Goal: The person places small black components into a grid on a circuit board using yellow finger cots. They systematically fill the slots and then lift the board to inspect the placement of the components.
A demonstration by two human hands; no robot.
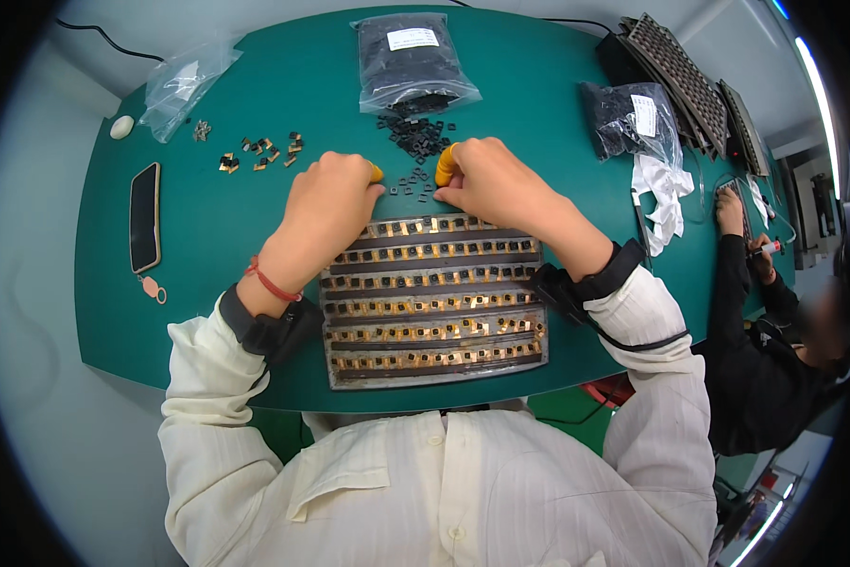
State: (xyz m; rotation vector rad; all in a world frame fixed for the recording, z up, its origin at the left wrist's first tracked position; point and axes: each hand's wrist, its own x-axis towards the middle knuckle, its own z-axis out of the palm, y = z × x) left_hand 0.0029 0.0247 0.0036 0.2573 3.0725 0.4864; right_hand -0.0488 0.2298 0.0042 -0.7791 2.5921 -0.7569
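My left hand (335, 194) is closed in a pinch at the left side of some small loose black square pieces (411, 181). Opposite it, my right hand (496, 184) has its thumb and finger bent together at their right side. Yellow finger cots show on both hands. Whatever lies between the fingertips is too small or hidden to make out. Just below the hands lies a metal tray (434, 371) holding rows of small gold-coloured parts with black squares on them. A denser heap of black pieces (417, 137) is beyond the hands.
A clear bag of black pieces (411, 71) lies at the back. To the left are a phone (145, 217), gold-and-black parts (272, 151) and a clear bag (187, 85). At right are another bag (623, 123), white tissue (666, 203), stacked trays (675, 71) and another person's hand (729, 210).
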